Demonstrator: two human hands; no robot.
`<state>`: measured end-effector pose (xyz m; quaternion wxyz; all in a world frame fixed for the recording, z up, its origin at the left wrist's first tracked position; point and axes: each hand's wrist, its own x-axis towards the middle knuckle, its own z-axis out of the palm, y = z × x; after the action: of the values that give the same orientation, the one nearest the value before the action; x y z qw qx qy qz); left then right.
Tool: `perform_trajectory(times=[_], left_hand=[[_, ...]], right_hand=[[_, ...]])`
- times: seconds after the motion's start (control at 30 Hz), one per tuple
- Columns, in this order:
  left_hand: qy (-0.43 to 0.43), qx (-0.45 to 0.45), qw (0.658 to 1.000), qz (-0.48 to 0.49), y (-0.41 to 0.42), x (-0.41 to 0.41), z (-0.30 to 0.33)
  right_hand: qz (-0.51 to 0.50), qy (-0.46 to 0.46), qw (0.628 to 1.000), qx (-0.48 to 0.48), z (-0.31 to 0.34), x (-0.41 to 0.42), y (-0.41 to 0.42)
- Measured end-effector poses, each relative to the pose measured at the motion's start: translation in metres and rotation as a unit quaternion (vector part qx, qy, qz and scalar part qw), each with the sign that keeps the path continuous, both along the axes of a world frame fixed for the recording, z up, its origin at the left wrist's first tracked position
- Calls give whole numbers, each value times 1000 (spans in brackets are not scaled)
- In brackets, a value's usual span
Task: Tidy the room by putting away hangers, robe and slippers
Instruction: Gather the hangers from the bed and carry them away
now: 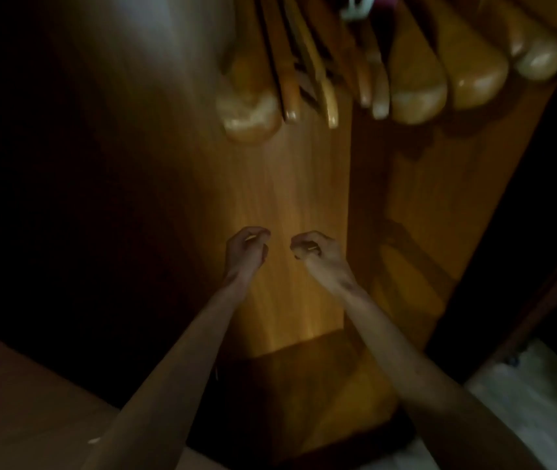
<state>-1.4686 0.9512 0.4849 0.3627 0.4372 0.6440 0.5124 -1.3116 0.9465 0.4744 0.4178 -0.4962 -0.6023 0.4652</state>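
Several wooden hangers (416, 93) hang in a row at the top of the open wardrobe, their rounded shoulder ends pointing toward me. Below them, both my arms reach into the wardrobe. My left hand (246, 247) and my right hand (311, 249) sit side by side in front of the wooden back panel (290, 184), a small gap between them. The fingers of each are curled in loosely and nothing shows in either hand. No robe or slippers are in view.
The wardrobe floor (304, 378) lies dark below my forearms. A dark wardrobe side fills the left. A pale surface (16, 401) sits at the lower left and a light floor (534, 401) at the lower right. A whitish hook (358, 6) shows at the top.
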Motion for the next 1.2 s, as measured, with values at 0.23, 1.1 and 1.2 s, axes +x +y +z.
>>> perform_trajectory(times=[0.23, 1.1, 1.2], left_hand=[[59, -211, 966, -137, -28, 21, -127], [373, -384, 483, -692, -282, 210, -343], [393, -365, 432, -725, -332, 253, -343]], right_hand=[[-38, -67, 968, -239, -141, 27, -40], [-605, 234, 571, -502, -349, 53, -516], [-668, 277, 504, -471, -343, 42, -574]])
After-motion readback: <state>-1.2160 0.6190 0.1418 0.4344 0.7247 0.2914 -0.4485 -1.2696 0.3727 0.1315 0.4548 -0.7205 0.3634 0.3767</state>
